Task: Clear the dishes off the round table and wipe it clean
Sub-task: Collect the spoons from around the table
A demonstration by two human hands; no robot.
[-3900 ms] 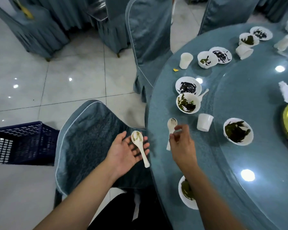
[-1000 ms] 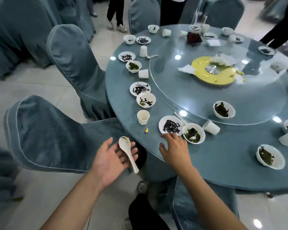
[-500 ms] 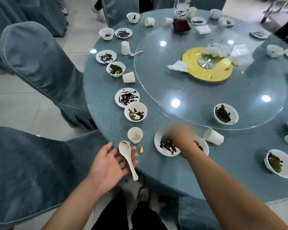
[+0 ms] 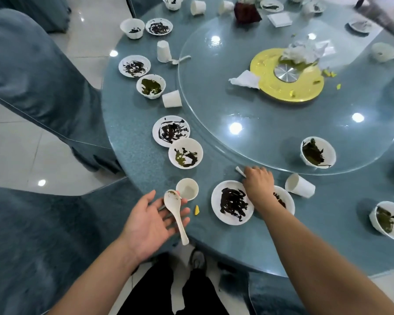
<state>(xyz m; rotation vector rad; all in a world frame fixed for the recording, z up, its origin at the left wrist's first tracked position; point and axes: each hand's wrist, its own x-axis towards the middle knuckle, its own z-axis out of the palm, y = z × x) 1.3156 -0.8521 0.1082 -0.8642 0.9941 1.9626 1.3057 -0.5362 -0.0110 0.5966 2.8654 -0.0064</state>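
Round table (image 4: 132,123), blue top, with dirty dishes: right hand (image 4: 258,181) pinches a second spoon (image 4: 240,171) beside a smeared plate (image 4: 232,202); left hand (image 4: 151,221), palm up and relaxed, carries a white spoon (image 4: 175,212) at the table edge; paper cup (image 4: 187,189) just beyond

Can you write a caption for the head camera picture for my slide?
Left hand carries a dirty spoon while right hand picks another spoon off the round table.

At the centre of your frame, the round table (image 4: 132,123) shows a speckled blue-grey, glossy top under a clear glass turntable (image 4: 271,123) that mirrors the ceiling lights. The spoon (image 4: 174,206) at lower centre looks smooth, glossy white; the chair covers (image 4: 32,71) at left are matt, napped cloth.
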